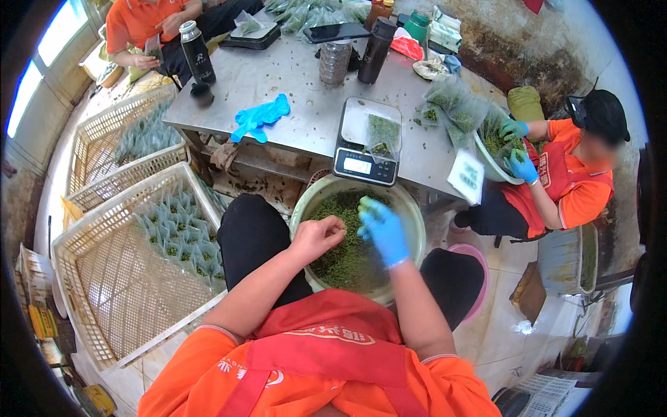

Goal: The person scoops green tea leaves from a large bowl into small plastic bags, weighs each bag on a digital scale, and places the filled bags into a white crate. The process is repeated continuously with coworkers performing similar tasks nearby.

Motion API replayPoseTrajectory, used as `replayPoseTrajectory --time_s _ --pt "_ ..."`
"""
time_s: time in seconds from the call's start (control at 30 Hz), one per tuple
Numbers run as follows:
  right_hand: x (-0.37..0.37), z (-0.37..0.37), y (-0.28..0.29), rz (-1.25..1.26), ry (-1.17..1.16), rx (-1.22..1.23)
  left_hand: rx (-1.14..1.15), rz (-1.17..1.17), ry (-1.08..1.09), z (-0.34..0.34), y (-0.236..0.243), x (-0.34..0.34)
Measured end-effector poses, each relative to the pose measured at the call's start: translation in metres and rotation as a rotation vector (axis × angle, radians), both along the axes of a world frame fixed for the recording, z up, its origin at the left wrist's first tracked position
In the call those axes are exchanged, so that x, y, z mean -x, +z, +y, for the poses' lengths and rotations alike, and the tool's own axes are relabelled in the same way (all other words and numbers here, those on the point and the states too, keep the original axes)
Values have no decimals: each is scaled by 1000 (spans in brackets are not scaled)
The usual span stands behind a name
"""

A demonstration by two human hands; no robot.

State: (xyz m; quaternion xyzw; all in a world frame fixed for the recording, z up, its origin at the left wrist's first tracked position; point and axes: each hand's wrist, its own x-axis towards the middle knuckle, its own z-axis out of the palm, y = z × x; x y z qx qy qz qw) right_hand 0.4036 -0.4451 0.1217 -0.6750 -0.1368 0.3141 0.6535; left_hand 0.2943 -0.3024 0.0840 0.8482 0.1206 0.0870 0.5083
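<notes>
Green bits (340, 265) spread inside a pale tub (418, 240), set between two black-clad knees (253, 233) in the head view. Bare left hand (318, 238) just above the bits, left of the tub's middle, with fingers curled toward the thumb; impossible to tell whether pinching anything. Blue-gloved right hand (384, 233) over the tub's right part, blurred, with fingers bent and a touch of green at the tips; hard to tell whether grasping or loose. Just beyond the tub, on a steel table (299, 132), a scale (354, 118) with a lit display, bearing a clear bag (382, 132) with green inside. Left of the scale, a crumpled spare glove (260, 118); farther back, a jar (335, 62) and a dark flask (377, 50). On the left, a near crate (104, 292) and a far crate (132, 177), both partly filled with bags (184, 236). On the right, a capped co-worker (580, 167) in orange, with gloved hands at a basin (492, 168) of green. At upper left, another co-worker (142, 24), holding a small packet (153, 47)
</notes>
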Motion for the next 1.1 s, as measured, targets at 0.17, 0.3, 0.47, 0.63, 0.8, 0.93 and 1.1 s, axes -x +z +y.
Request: replayPoseTrajectory --time_s 0.17,0.3,0.47,0.63,0.8,0.93,1.1 --pt "13 -13 -30 78 99 -14 122 -38 -6 -3 4 -1" --pt "9 -18 -22 29 104 128 -310 -51 -41 10 9 -4" --pt "-11 -22 -26 -1015 18 438 -542 -41 -220 49 31 -25" --pt "-32 27 25 -1206 -125 454 -265 -160 353 96 34 -52" --pt "-74 62 14 -1244 -62 781 -197 -121 430 88 22 -54" --pt "-100 81 31 -1342 -61 729 -338 -184 374 80 23 -56" --pt "-59 97 74 -1562 340 605 -797 -502 539 89 31 -72"
